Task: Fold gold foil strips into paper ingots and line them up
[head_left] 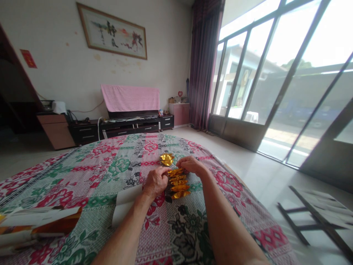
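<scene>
L hand point(156, 181) & R hand point(191, 164) pinch folded gold foil point(175, 172); more gold-foil pcs point(180, 188) at 6 o'clock, foil clump point(167, 159) approx 11 o'clock.

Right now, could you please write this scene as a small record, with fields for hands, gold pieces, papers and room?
Left hand: fingers at the far end of the gold foil row; exact grip unclear
Right hand: at the same end, opposite side
Gold beyond row: separate gold foil item
Papers: white paper beside left forearm; loose sheets farther left
Surface: floral tablecloth
Room: pink cloth below framed picture
</scene>
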The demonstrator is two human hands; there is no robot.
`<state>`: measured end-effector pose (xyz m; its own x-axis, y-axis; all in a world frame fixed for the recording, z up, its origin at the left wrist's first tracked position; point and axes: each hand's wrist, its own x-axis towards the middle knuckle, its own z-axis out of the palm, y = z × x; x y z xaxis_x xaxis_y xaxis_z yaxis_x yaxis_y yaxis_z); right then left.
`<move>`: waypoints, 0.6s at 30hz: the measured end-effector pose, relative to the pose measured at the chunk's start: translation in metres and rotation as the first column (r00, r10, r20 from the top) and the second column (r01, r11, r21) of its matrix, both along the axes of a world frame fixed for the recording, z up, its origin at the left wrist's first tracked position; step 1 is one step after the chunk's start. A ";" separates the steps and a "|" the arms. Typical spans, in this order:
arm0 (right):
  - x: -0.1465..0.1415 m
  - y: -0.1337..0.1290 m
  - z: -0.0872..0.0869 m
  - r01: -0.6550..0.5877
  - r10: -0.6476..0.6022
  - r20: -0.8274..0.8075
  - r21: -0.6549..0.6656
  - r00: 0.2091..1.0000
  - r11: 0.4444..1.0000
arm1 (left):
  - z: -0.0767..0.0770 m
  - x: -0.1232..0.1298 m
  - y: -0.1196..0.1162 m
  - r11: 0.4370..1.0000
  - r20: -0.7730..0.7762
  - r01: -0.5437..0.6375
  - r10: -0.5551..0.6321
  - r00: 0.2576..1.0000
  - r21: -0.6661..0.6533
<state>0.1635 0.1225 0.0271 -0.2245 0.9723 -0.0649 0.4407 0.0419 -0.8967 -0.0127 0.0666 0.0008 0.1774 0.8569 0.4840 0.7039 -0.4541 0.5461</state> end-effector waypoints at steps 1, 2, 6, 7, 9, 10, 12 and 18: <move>0.000 0.000 0.000 0.003 -0.003 0.009 -0.001 1.000 1.000 | 0.000 0.000 0.000 1.000 -0.009 -0.008 0.008 1.000 -0.002; 0.000 -0.001 0.001 0.008 -0.008 0.018 -0.001 1.000 1.000 | 0.001 0.000 0.000 1.000 -0.016 -0.015 0.015 1.000 -0.003; 0.000 -0.001 0.001 0.019 -0.019 0.015 -0.001 1.000 1.000 | 0.001 0.001 -0.001 1.000 -0.013 -0.024 0.024 1.000 0.002; 0.000 -0.001 0.001 0.025 -0.025 0.004 0.002 1.000 1.000 | 0.001 0.000 -0.001 1.000 -0.010 -0.024 0.024 1.000 0.006; -0.001 -0.001 0.000 0.045 -0.045 -0.023 0.010 0.999 0.999 | 0.000 0.000 -0.001 1.000 -0.005 -0.028 0.028 1.000 0.012; -0.001 -0.001 0.000 0.057 -0.056 -0.037 0.015 0.998 0.998 | 0.000 0.000 0.000 0.999 -0.002 -0.034 0.034 0.999 0.014; -0.001 -0.001 -0.001 0.079 -0.078 -0.060 0.015 0.995 0.997 | -0.001 -0.001 0.001 0.998 0.007 -0.056 0.055 0.998 0.012; -0.002 0.004 -0.006 0.164 -0.164 -0.105 -0.014 0.981 0.986 | -0.002 -0.003 0.003 0.985 0.073 -0.170 0.171 0.983 -0.023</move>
<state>0.1617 0.1261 0.0215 -0.0679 0.9962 -0.0542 0.3446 -0.0276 -0.9383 -0.0154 0.0695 -0.0007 -0.0080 0.8797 0.4754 0.7276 -0.3210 0.6063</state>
